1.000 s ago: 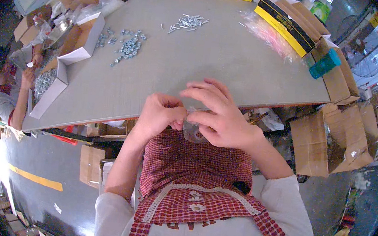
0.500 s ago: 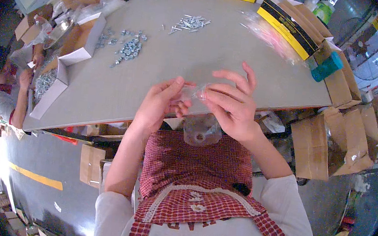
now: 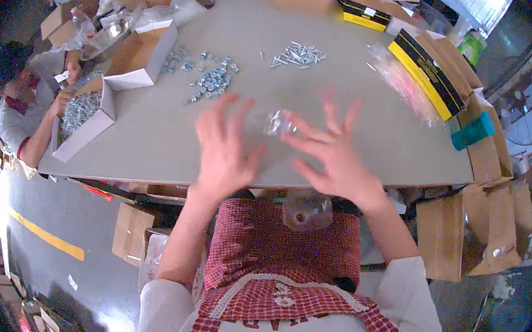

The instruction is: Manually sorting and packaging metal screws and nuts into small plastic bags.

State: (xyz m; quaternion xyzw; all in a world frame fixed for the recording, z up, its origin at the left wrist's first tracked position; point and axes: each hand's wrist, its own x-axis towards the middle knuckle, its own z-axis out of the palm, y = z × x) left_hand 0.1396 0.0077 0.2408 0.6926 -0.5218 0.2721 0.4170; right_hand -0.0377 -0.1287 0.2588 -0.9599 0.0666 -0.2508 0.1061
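A small crumpled clear plastic bag (image 3: pixel 279 123) is on or just above the grey table (image 3: pixel 266 166), between my two hands. My right hand (image 3: pixel 335 157) is open with its fingers spread, and some fingertips reach the bag's right side. My left hand (image 3: pixel 224 148) is open and slightly blurred, left of the bag and apart from it. Farther off, a heap of small silvery metal fittings (image 3: pixel 213 81) lies beyond my left hand. A pile of screws (image 3: pixel 300 55) lies at the far middle.
Clear bags with pink edges (image 3: pixel 410 90) lie by a black and yellow box (image 3: pixel 428 76) and a teal cup (image 3: pixel 474 131). At left, a co-worker's hand (image 3: pixel 62 102) is at a white box (image 3: pixel 107 107) of screws. A cardboard box (image 3: pixel 440 239) stands below right.
My hands have moved apart and forward over the table. The left has let go of the clear plastic, and the right has spread its fingers beside it. The view has shifted a little.
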